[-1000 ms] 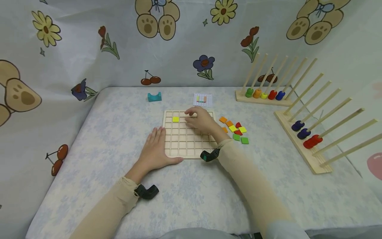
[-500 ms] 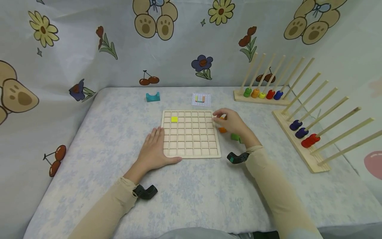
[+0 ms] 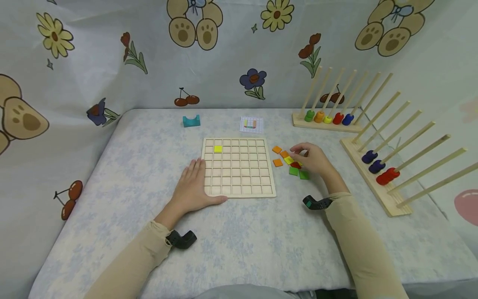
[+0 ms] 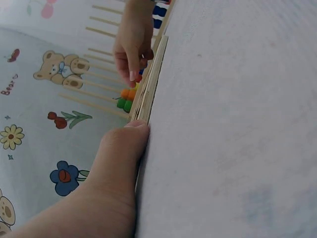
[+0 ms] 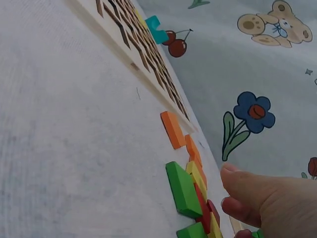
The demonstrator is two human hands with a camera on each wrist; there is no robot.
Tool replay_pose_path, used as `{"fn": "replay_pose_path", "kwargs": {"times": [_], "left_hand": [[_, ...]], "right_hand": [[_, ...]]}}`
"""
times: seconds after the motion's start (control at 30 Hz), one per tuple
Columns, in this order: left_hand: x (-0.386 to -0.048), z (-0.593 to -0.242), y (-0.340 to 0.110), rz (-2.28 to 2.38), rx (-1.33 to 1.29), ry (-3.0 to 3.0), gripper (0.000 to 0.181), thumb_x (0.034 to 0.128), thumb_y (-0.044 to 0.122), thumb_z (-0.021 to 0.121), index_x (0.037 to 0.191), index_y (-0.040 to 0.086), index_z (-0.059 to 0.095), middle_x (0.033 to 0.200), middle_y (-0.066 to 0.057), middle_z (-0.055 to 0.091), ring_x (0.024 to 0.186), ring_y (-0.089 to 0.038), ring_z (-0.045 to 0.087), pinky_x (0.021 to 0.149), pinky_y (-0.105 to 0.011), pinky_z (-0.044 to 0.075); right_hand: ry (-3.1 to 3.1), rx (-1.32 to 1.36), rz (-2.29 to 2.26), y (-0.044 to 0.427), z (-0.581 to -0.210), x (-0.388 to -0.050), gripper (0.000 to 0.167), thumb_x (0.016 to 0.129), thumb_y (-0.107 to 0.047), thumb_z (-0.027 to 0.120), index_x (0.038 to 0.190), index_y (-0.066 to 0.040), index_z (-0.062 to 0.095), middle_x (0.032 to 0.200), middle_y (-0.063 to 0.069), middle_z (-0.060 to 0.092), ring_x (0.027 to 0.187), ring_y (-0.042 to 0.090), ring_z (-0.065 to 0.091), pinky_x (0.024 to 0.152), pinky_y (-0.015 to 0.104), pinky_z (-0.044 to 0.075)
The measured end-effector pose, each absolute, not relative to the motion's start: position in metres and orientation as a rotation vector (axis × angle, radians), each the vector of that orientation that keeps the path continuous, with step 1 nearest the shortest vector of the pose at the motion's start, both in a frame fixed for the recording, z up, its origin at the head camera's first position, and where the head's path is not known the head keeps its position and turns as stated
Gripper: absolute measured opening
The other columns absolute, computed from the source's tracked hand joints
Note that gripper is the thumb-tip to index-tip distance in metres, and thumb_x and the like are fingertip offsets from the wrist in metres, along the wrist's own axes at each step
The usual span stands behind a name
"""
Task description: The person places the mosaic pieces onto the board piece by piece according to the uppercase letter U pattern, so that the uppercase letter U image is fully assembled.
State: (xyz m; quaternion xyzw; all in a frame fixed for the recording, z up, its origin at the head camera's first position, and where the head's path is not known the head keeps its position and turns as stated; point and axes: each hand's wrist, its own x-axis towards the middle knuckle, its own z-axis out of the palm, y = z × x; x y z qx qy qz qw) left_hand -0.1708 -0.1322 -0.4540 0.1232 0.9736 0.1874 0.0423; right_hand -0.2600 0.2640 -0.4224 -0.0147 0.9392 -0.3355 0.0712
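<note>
I see worktop (image 3: 239, 241) spreading before the grid board (image 3: 238, 171), a person's left hand (image 3: 190, 189) flat at its left edge, gripping nothing. Right of the board, past a narrow gap, the right hand (image 3: 313, 158) bends over coloured tiles (image 3: 293, 170); whether it pinches one, I cannot tell. My right-wrist view catches their thick sides, barely visible from overhead.

"Bear" lettering (image 4: 9, 85) on patterned backdrop (image 4: 29, 101), left wrist view.

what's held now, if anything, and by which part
No hold shows: the left hand rests against the left edge of the board; the right hand is at the tiles, none visibly pinched.
</note>
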Motion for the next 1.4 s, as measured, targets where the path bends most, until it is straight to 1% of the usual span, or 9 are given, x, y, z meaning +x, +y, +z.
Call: {"fn": "replay_pose_path", "kwargs": {"times": [0.23,0.37,0.53,0.77,0.87,0.97,1.1,1.23,1.4], "left_hand": [[-0.171,-0.454,-0.131,0.578,0.371,2.97,0.145,0.0615,0.097,0.051,0.159,0.003,0.0,0.168,-0.016,0.0,0.156,-0.031,-0.004,0.126,-0.05,0.005],[-0.171,-0.453,-0.131,0.582,0.365,2.97,0.146,0.0604,0.098,0.05,0.159,0.003,0.001,0.168,-0.016,0.0,0.156,-0.031,-0.003,0.126,-0.051,0.006],[-0.171,-0.454,-0.132,0.587,0.375,2.975,0.146,0.0601,0.099,0.049,0.159,0.002,0.001,0.168,-0.016,0.0,0.156,-0.031,-0.003,0.126,-0.051,0.006],[-0.171,-0.454,-0.132,0.594,0.379,2.975,0.146,0.0605,0.098,0.05,0.159,0.002,0.0,0.168,-0.016,0.0,0.156,-0.031,-0.003,0.126,-0.051,0.006],[-0.171,-0.454,-0.133,0.595,0.382,2.976,0.146,0.0608,0.098,0.05,0.159,0.002,0.0,0.168,-0.017,0.0,0.156,-0.032,-0.002,0.126,-0.051,0.006],[-0.171,-0.455,-0.133,0.592,0.38,2.981,0.146,0.0608,0.097,0.051,0.159,0.002,0.001,0.168,-0.017,0.001,0.156,-0.032,-0.001,0.126,-0.051,0.007],[-0.17,-0.455,-0.133,0.603,0.379,2.978,0.146,0.0608,0.097,0.051,0.159,0.002,0.001,0.168,-0.017,0.001,0.156,-0.031,-0.002,0.126,-0.051,0.006],[-0.17,-0.455,-0.133,0.613,0.383,2.969,0.146,0.0611,0.097,0.052,0.159,0.002,0.0,0.168,-0.017,-0.001,0.156,-0.031,-0.003,0.126,-0.052,0.006],[-0.17,-0.455,-0.133,0.588,0.379,2.977,0.145,0.0617,0.097,0.051,0.159,0.002,-0.001,0.168,-0.017,-0.001,0.156,-0.031,-0.003,0.126,-0.05,0.006]], "right_hand": [[2.875,-0.101,-1.015,0.267,-0.433,-0.257,0.035,0.094,-0.039,0.068,0.114,-0.011,0.071,0.113,0.01,0.06,0.093,0.026,0.051,0.075,0.035,0.043],[2.922,-0.123,-0.975,0.265,-0.437,-0.257,0.039,0.089,-0.041,0.074,0.111,-0.009,0.071,0.113,0.009,0.058,0.097,0.026,0.051,0.082,0.038,0.043],[2.954,-0.109,-0.905,0.262,-0.437,-0.257,0.043,0.086,-0.043,0.076,0.107,-0.006,0.07,0.109,0.011,0.056,0.096,0.027,0.05,0.082,0.04,0.043],[2.889,-0.07,-0.946,0.259,-0.433,-0.256,0.039,0.088,-0.038,0.075,0.111,-0.007,0.069,0.112,0.012,0.058,0.099,0.028,0.052,0.086,0.042,0.046],[2.834,-0.059,-0.991,0.258,-0.429,-0.254,0.035,0.089,-0.034,0.075,0.112,-0.008,0.066,0.109,0.011,0.06,0.095,0.026,0.052,0.082,0.037,0.046],[2.796,-0.062,-1.024,0.258,-0.425,-0.254,0.031,0.091,-0.032,0.073,0.111,-0.01,0.063,0.105,0.011,0.061,0.089,0.026,0.052,0.072,0.032,0.047],[2.768,-0.063,-1.089,0.254,-0.419,-0.259,0.031,0.091,-0.035,0.072,0.111,-0.013,0.062,0.107,0.008,0.061,0.084,0.025,0.052,0.064,0.028,0.047],[2.719,-0.141,-1.172,0.238,-0.413,-0.267,0.034,0.09,-0.04,0.072,0.111,-0.015,0.063,0.11,0.007,0.064,0.08,0.023,0.052,0.061,0.028,0.045],[2.651,-0.261,-1.265,0.2,-0.401,-0.276,0.028,0.091,-0.034,0.072,0.109,-0.013,0.065,0.11,0.008,0.065,0.08,0.023,0.053,0.062,0.029,0.046]]}}
